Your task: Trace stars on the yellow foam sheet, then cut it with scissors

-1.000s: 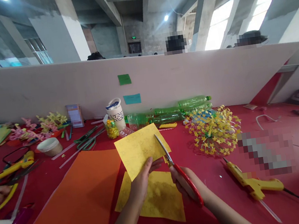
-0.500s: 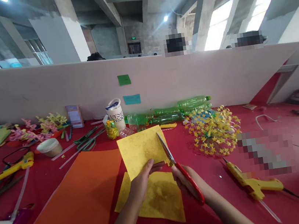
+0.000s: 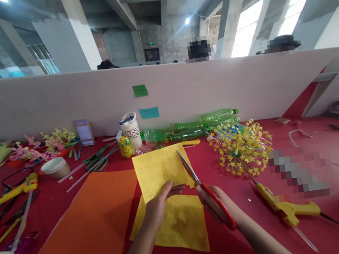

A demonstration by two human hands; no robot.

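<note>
My left hand [image 3: 159, 204] pinches the lower edge of a yellow sheet [image 3: 158, 168] with faint star outlines, thumb in front and fingers behind. My right hand [image 3: 215, 204] grips red-handled scissors [image 3: 212, 196]. Their blades lie at the sheet's right side, with a strip of yellow beyond them on the right. Part of the cut is hidden behind the blades. Under my hands, a second yellow sheet [image 3: 183, 226] rests on the red table, partly covered by my left hand and forearm.
Orange card [image 3: 85, 223] lies on the left. A yellow glue gun [image 3: 284, 207] and a cluster of yellow stars [image 3: 242, 150] are on the right. Green bottles [image 3: 189, 134], a white cup [image 3: 130, 132] and green scissors [image 3: 100, 162] line the back, before a white partition [image 3: 90, 100].
The scissors' handles and my right hand have shifted slightly right. The strip right of the blades hangs a little further from the sheet. My left hand keeps its hold, nearly still.
</note>
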